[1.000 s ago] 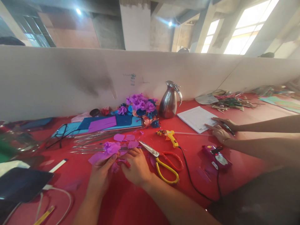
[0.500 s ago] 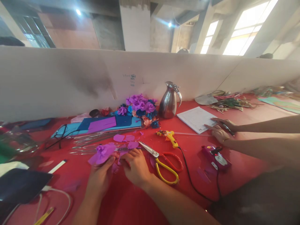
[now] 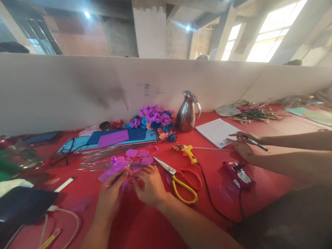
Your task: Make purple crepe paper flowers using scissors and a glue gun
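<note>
Both my hands rest on the red table [image 3: 145, 224], working a purple paper flower [image 3: 116, 165]. My left hand [image 3: 110, 197] pinches the flower's base with thumb and fingertips, the petals pointing away to the upper left. Fingers curled, my right hand [image 3: 150, 185] presses on small purple and pink paper pieces [image 3: 129, 183] right beside the left hand; what exactly it grips is hidden. Loose purple petals [image 3: 137, 154] lie just beyond my fingers. Scissors [image 3: 178, 178] with red and yellow handles lie to the right of my right hand.
A yellow glue gun [image 3: 188, 152] with a black cord, a steel jug [image 3: 187, 112], a flower bunch [image 3: 154, 119], blue and purple sheets [image 3: 111, 137] and wire stems [image 3: 103, 154] lie ahead. Another person's hands [image 3: 243, 143] hold a pen over a white paper [image 3: 218, 131]. A dark tablet [image 3: 23, 204] sits left.
The purple flower turned in my left hand and now lies flatter. The other person's hand lifted the pen off the paper. My right hand barely moved.
</note>
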Demonstrator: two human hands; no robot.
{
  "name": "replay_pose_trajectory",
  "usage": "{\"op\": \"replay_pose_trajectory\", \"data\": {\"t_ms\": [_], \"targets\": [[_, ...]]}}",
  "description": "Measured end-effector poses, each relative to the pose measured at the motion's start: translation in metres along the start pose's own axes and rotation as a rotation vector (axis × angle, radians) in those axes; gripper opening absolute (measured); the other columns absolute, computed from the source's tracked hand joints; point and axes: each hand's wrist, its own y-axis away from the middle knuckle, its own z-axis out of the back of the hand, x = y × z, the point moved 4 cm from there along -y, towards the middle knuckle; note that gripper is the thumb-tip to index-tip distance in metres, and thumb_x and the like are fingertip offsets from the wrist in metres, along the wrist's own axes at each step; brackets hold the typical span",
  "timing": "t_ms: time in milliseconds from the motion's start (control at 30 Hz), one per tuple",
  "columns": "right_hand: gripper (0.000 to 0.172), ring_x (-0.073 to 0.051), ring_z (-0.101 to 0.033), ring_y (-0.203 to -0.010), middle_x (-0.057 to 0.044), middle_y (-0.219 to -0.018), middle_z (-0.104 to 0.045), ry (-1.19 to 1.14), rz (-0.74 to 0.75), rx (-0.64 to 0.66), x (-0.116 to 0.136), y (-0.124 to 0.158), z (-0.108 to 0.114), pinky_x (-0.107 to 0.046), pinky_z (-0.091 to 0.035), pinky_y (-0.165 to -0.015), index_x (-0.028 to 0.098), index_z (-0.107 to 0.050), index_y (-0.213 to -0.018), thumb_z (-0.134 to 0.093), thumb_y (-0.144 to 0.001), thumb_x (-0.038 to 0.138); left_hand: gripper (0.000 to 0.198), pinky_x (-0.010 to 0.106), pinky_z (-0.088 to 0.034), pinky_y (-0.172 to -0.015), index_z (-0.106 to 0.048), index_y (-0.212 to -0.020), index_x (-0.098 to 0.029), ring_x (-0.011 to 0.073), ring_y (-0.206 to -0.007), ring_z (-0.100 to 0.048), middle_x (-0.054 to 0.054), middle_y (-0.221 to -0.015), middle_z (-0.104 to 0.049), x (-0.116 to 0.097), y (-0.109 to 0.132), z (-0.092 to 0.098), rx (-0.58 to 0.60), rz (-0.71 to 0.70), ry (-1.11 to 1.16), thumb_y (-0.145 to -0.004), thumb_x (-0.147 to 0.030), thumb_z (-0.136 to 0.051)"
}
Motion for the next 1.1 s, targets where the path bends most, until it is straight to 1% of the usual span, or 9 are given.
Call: {"op": "replay_pose_trajectory", "data": {"t_ms": [100, 200, 433, 500, 600, 667, 733, 900, 1100], "targets": [[0.011, -0.018, -0.061, -0.091, -0.001, -0.089, -0.074, -0.002, -0.038, 0.013, -0.001, -0.001, -0.001, -0.031, -0.04, -0.083, 0.023, -0.071, -0.086, -0.064, -0.081, 0.016, 0.02, 0.03, -0.056, -0.068, -0.077, -0.07, -0.018, 0.02, -0.074, -0.065, 0.006, -0.078, -0.074, -0.008, 0.005, -0.007, 0.022, -0.043, -0.131, -0.055, -0.03, -0.082], [0.016, -0.017, -0.061, -0.088, 0.0, -0.086, -0.074, -0.011, -0.069, 0.022, -0.005, -0.001, -0.002, -0.03, -0.04, -0.081, 0.024, -0.071, -0.082, -0.063, -0.081, 0.011, 0.02, 0.03, -0.055, -0.069, -0.077, -0.071, -0.018, 0.0204, -0.074, -0.065, 0.006, -0.076, -0.073, -0.012, 0.006, -0.01, 0.063, -0.086, -0.17, -0.059, -0.033, -0.08], [0.02, -0.018, -0.06, -0.086, 0.0, -0.082, -0.073, -0.03, -0.058, 0.021, -0.009, 0.0, -0.006, -0.03, -0.04, -0.079, 0.023, -0.071, -0.079, -0.062, -0.078, 0.005, 0.027, 0.031, -0.054, -0.071, -0.077, -0.08, -0.017, 0.0198, -0.075, -0.065, 0.005, -0.079, -0.074, 0.01, -0.001, 0.001, 0.107, -0.001, -0.114, -0.06, -0.034, -0.081], [0.021, -0.018, -0.059, -0.086, 0.0, -0.082, -0.073, -0.033, -0.057, 0.024, -0.007, 0.0, -0.006, -0.03, -0.04, -0.079, 0.023, -0.071, -0.079, -0.062, -0.077, 0.004, 0.027, 0.03, -0.054, -0.071, -0.077, -0.08, -0.016, 0.0197, -0.075, -0.065, 0.004, -0.077, -0.074, 0.008, 0.001, 0.0, 0.097, 0.005, -0.119, -0.059, -0.033, -0.082], [0.022, -0.018, -0.06, -0.087, -0.001, -0.084, -0.073, -0.041, -0.064, 0.034, -0.003, 0.0, -0.004, -0.03, -0.041, -0.08, 0.023, -0.071, -0.082, -0.061, -0.078, 0.004, 0.025, 0.029, -0.054, -0.068, -0.076, -0.073, -0.016, 0.0186, -0.071, -0.065, 0.003, -0.072, -0.073, 0.0, 0.006, -0.004, 0.036, 0.006, -0.073, -0.053, -0.03, -0.084], [0.02, -0.018, -0.06, -0.089, -0.001, -0.088, -0.073, -0.046, -0.061, 0.038, -0.001, 0.0, -0.003, -0.03, -0.041, -0.081, 0.023, -0.071, -0.084, -0.062, -0.08, 0.007, 0.024, 0.029, -0.054, -0.066, -0.076, -0.071, -0.016, 0.018, -0.069, -0.064, 0.003, -0.071, -0.073, -0.005, 0.009, -0.006, -0.005, 0.013, -0.028, -0.053, -0.03, -0.084], [0.016, -0.018, -0.06, -0.091, -0.001, -0.089, -0.073, -0.041, -0.056, 0.04, 0.0, -0.001, -0.002, -0.03, -0.041, -0.082, 0.024, -0.071, -0.085, -0.063, -0.082, 0.01, 0.024, 0.029, -0.055, -0.064, -0.075, -0.07, -0.016, 0.018, -0.067, -0.064, 0.004, -0.072, -0.073, -0.007, 0.009, -0.006, -0.009, 0.011, -0.012, -0.054, -0.031, -0.083], [0.011, -0.018, -0.06, -0.087, -0.001, -0.085, -0.072, -0.001, -0.062, 0.039, -0.002, -0.001, -0.001, -0.03, -0.041, -0.079, 0.025, -0.072, -0.085, -0.066, -0.082, 0.016, 0.02, 0.028, -0.056, -0.063, -0.074, -0.072, -0.018, 0.0193, -0.072, -0.066, 0.004, -0.075, -0.073, -0.003, 0.004, 0.005, -0.002, -0.063, -0.064, -0.059, -0.031, -0.082], [0.014, -0.018, -0.059, -0.087, -0.001, -0.086, -0.072, 0.002, -0.051, 0.033, 0.001, 0.0, 0.0, -0.031, -0.041, -0.079, 0.023, -0.071, -0.084, -0.063, -0.08, 0.013, 0.02, 0.03, -0.058, -0.062, -0.072, -0.078, -0.022, 0.0201, -0.075, -0.068, 0.003, -0.08, -0.073, 0.001, 0.002, 0.01, -0.041, -0.062, 0.013, -0.06, -0.028, -0.08]]}}
